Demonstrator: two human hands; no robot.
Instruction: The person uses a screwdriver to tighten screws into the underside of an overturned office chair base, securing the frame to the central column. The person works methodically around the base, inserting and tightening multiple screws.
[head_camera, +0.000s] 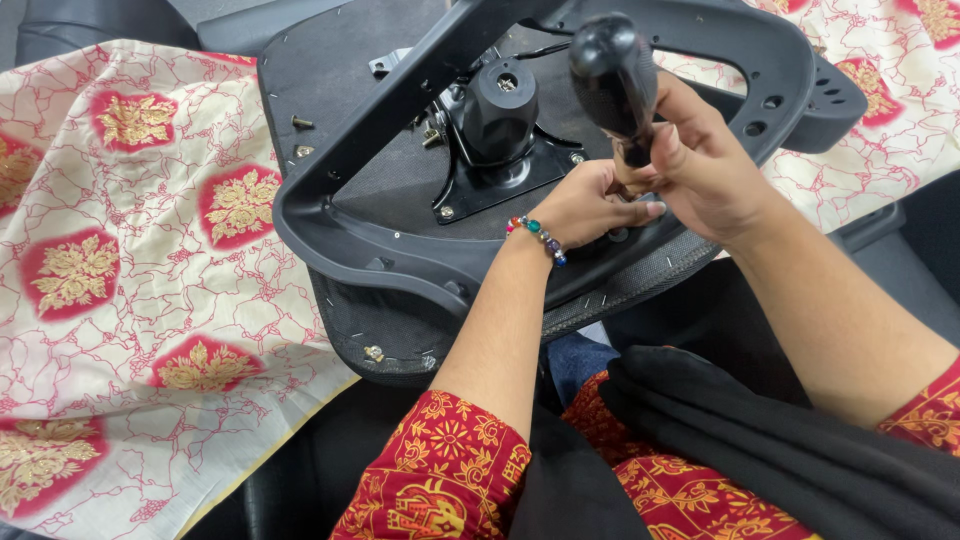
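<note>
Black-handled screwdriver (612, 85) standing upright, gripped in closed right hand (705, 170), left hand (590, 205) pinching its tip at seat base (340, 90) near edge, best keeping it square.

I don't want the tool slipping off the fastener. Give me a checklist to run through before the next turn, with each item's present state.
1. Right hand gripping the black screwdriver handle: ok.
2. Left hand steadying near the tip: ok.
3. Tip seated in the fastener: cannot tell, hidden by fingers.
4. Upturned chair seat resting on the patterned cloth: ok.
5. Loose screws lying on the seat, away from the hands: ok.
</note>
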